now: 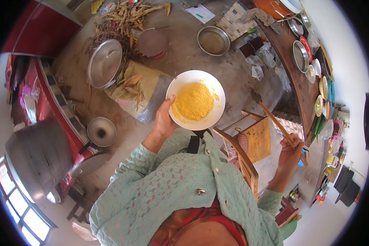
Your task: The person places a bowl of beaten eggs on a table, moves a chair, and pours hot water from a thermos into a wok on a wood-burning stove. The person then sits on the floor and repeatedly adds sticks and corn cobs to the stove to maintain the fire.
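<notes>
Nearest, a pale green cardigan (160, 176); just beyond, the left hand (164, 122) grips a white bowl (216, 112) of yellow meal (194, 101). At right, the right hand (291, 148) is closed around wooden chopsticks (275, 121).

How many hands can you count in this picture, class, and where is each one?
2. The left hand grips the near-left edge of the white bowl, partly hidden by it; the right hand, off to the right, holds the chopsticks.

The bowl (215, 113) is white, the flour (194, 100) yellow. The chopsticks (276, 119) are orange-brown. The mint-green cardigan (164, 176) has a leafy openwork pattern.
</notes>
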`<state>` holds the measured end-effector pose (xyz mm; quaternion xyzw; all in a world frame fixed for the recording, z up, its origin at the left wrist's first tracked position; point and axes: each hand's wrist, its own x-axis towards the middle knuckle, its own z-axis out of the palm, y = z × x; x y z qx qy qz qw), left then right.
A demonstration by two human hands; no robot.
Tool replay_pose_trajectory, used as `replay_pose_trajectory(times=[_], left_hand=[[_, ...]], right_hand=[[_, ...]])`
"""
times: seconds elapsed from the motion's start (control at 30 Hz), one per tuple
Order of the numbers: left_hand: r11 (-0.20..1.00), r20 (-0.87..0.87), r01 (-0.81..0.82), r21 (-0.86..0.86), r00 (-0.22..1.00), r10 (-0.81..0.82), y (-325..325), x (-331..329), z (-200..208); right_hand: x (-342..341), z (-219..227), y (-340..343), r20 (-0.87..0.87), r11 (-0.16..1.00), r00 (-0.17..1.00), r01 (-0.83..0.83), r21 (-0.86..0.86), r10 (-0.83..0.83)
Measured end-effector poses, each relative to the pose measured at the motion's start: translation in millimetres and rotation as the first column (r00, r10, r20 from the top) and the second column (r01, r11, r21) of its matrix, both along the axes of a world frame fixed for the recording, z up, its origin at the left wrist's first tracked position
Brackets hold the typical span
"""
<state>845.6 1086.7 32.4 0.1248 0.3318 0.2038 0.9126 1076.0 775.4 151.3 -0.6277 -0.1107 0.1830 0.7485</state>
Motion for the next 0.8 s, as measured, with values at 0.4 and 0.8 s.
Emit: replay_pose_trajectory(times=[0.4, 0.8], left_hand=[[0.975, -0.048, 0.179, 0.131, 0.984, -0.174, 36, 163, -6], [0.922, -0.013, 0.367, 0.127, 0.930, -0.368, 57, 339, -19]], right_hand=[[124, -56, 9, -0.076, 0.917, 0.947, 0.323, 0.236, -0.314], [285, -64, 96, 0.503, 0.898, 0.856, 0.310, -0.314, -0.120]])
